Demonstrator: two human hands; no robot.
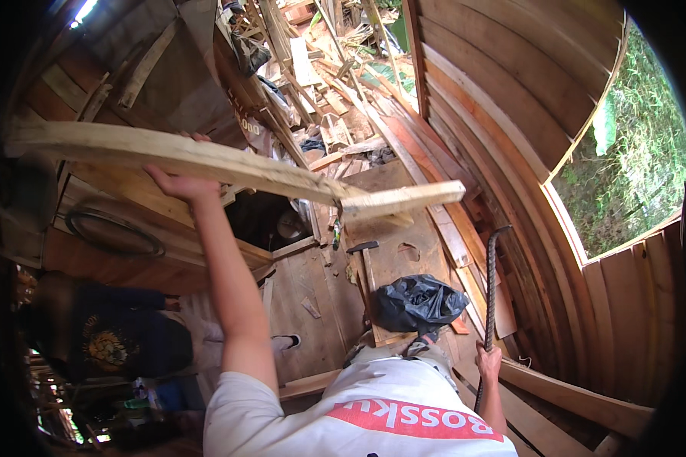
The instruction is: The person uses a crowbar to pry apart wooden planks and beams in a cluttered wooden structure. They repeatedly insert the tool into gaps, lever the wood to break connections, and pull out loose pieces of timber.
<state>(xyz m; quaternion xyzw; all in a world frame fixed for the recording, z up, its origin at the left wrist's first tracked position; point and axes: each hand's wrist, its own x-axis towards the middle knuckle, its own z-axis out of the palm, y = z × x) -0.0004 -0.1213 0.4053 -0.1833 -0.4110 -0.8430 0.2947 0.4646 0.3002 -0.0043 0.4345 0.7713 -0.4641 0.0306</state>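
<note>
My left hand (180, 185) is raised and grips the lower edge of a long pale wooden plank (206, 158), which runs almost level across the view from the far left to the middle. Its right end meets a shorter pale board (404, 199). My right hand (488, 362) is low at my side, closed around a ribbed steel bar (492, 289) that stands upright with a hooked top. Below me, a hammer (364, 257) lies on the wooden floor (312, 297) beside a black plastic bag (419, 302).
Another person in a dark shirt (114, 339) crouches at the lower left. A curved wall of wooden boards (495, 99) rises on the right, with an opening onto greenery (625, 167). Scrap timber (335, 84) is piled at the far end. A black hoop (114, 232) rests on boards at left.
</note>
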